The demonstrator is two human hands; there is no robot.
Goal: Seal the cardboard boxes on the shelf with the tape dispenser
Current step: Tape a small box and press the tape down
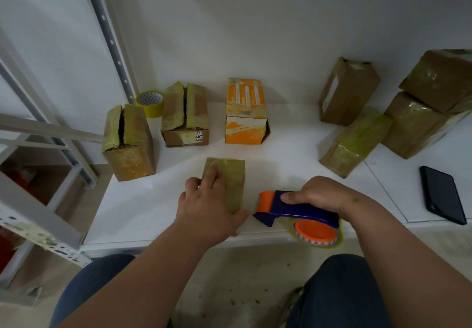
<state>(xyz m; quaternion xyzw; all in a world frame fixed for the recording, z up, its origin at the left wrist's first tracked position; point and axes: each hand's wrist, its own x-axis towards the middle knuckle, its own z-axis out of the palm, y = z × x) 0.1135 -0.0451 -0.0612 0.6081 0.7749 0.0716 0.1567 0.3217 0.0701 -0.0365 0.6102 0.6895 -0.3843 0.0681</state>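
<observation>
pressing flat taped cardboard box (229, 184) | left hand (208, 207) | right hand (321, 194) gripping tape dispenser (293, 211)

I see a small flat cardboard box (231, 184) near the front edge of the white shelf (281, 153), its top covered in yellowish tape. Just right of it is the blue and orange tape dispenser (293, 208), nose toward the box, its roll overhanging the shelf edge. Behind, two brown boxes (130, 141) (185, 115) stand with split-open top flaps, an orange one (245, 110) beside them. Four taped brown boxes (355, 141) cluster at the right.
</observation>
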